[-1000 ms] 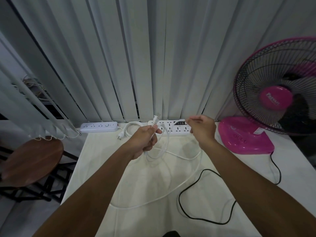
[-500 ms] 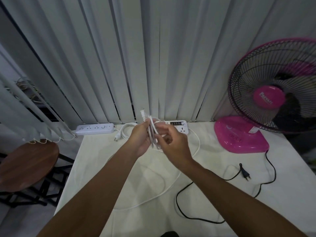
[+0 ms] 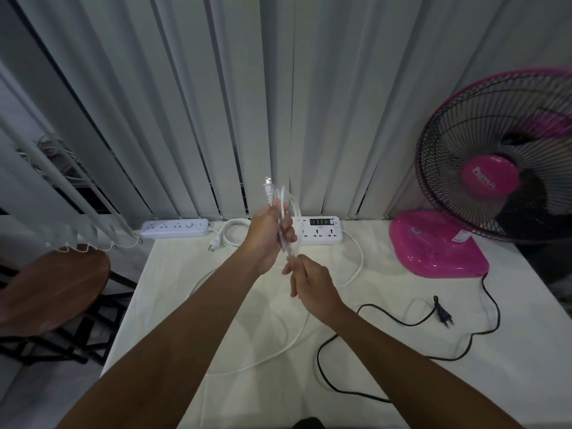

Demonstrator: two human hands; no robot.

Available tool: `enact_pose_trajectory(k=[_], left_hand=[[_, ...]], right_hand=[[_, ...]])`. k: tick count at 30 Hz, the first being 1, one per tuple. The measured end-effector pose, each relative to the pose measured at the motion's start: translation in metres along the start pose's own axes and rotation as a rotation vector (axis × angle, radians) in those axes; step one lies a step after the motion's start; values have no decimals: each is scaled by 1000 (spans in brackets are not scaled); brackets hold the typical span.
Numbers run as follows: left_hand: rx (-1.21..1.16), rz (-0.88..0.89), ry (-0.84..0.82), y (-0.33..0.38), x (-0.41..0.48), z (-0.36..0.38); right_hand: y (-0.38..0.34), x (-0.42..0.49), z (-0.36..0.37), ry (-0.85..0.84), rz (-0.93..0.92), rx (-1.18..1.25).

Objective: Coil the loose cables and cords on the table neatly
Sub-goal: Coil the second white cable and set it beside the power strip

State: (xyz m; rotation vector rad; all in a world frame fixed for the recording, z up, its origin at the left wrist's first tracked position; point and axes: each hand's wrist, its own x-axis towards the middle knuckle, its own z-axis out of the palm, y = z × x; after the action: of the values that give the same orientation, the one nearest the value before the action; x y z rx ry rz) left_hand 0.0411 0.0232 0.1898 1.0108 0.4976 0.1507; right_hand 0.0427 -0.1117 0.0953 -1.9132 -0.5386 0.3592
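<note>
My left hand (image 3: 268, 235) is raised above the table, gripping folded loops of a white cord with its plug (image 3: 268, 190) sticking up. My right hand (image 3: 311, 281) is just below it, pinching the same white cord (image 3: 294, 339), which trails down in a wide loop over the white table (image 3: 173, 305) and back to a white power strip (image 3: 322, 231). A black cord (image 3: 399, 322) with its plug (image 3: 443, 314) lies loose on the table to the right, running from the pink fan.
A pink table fan (image 3: 483, 218) stands at the right. A second white power strip (image 3: 175, 228) with a coiled cord (image 3: 230, 235) lies at the back left. Vertical blinds hang behind. A brown round stool (image 3: 52, 289) stands left of the table.
My right hand came from the far right to the left hand, then dropped below it along the white cord. The bundle in my left hand rose and gained a loop.
</note>
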Motion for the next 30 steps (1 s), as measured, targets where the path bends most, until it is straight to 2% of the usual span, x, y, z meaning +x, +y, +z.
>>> enact_pose_trajectory(k=[3,8,10,13,18,22,26,30], left_hand=[[-148,-14,-19,13,2,-3],[-299,-27,-91,42,-2,-15],[-290,-20,-106,51,-4,-17],[-208,-17,-120,62,-6,-20],[21,-55,-136,65,-10,-30],[296,-4,-107,59,-10,-38],[466,-12,-181,51,-13,-50],[654,-24,-258,40,-17,-59]], right_hand=[[32,-9,-3,-123,51,-138],[85,-20,-17,-310,390,-230],[100,-23,-18,-324,549,-131],[110,-23,-15,-225,690,102],[102,-7,-18,-80,835,190],[91,16,-23,180,885,395],[68,50,-32,327,834,488],[22,84,-39,340,613,409]])
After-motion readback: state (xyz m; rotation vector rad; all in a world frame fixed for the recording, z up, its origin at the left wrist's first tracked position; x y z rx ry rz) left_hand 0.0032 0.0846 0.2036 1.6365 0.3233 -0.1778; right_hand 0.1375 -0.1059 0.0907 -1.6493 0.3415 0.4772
